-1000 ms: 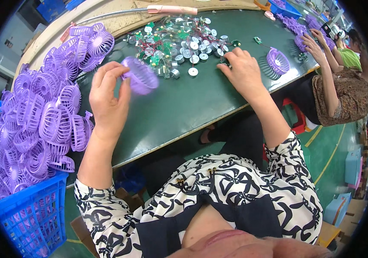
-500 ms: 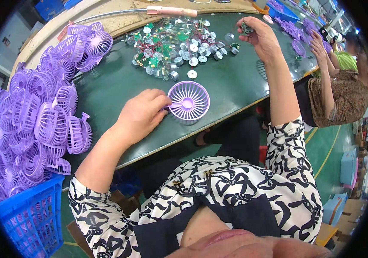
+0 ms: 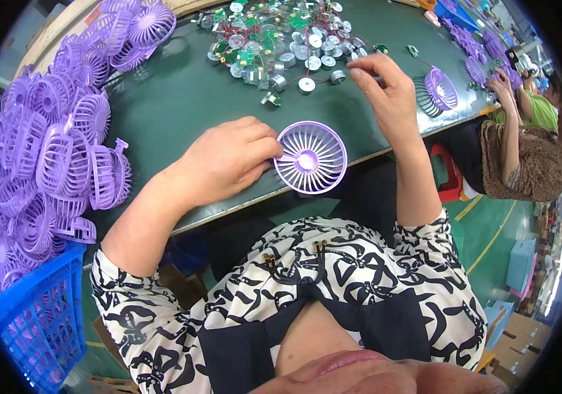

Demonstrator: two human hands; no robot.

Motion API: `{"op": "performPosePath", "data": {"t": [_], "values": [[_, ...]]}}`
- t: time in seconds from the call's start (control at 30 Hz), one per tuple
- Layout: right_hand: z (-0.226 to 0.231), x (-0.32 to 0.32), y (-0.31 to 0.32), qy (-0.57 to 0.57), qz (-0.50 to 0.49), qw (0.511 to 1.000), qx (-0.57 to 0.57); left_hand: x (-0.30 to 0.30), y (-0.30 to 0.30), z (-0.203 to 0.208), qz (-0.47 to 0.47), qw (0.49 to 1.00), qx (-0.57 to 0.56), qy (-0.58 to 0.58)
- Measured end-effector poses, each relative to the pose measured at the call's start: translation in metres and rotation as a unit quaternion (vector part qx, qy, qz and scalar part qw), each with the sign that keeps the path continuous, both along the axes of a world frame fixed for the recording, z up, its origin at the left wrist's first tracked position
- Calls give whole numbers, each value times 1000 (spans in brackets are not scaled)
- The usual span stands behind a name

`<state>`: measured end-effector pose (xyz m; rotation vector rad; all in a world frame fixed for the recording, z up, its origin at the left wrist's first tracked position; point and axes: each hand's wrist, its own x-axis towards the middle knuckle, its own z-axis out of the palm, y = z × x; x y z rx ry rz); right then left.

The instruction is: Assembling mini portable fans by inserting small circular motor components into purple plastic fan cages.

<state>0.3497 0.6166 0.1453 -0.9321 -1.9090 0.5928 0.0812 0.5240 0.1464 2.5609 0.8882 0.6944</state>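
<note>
My left hand [image 3: 231,161] pinches the short stem of a round purple fan housing [image 3: 337,156], with slatted sides and a pale centre hub. The housing sits over the near edge of the green table, its open side up. To the right of it, my right hand [image 3: 389,98] hovers with thumb and forefinger apart and nothing visible between them. Closest to those fingertips lies a small silver motor [image 3: 338,77]. A pile of motors with red wires and green circuit boards [image 3: 248,56] spreads beyond both hands. One small board piece [image 3: 271,99] lies nearer me.
Many purple fan housings [image 3: 51,157] are heaped at the left, above a blue crate [image 3: 41,322]. Another purple housing [image 3: 441,89] with a wired board [image 3: 413,50] lies at the right. A co-worker's hand [image 3: 504,88] is beyond it, near more purple parts [image 3: 468,41].
My right hand has come down and nearer; the circuit board in its fingers is no longer seen there. The left hand still grips the housing. The whole view has shifted slightly.
</note>
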Motion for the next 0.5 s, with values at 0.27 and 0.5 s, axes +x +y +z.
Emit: {"op": "performPosePath", "data": {"t": [0.27,0.5], "values": [[-21,0,9,-261,-69,946,180,0,0,-1,9,1000,15,-2],[-2,1,-25,-219,-1,971,-98,-1,0,0,12,1000,26,10]]}}
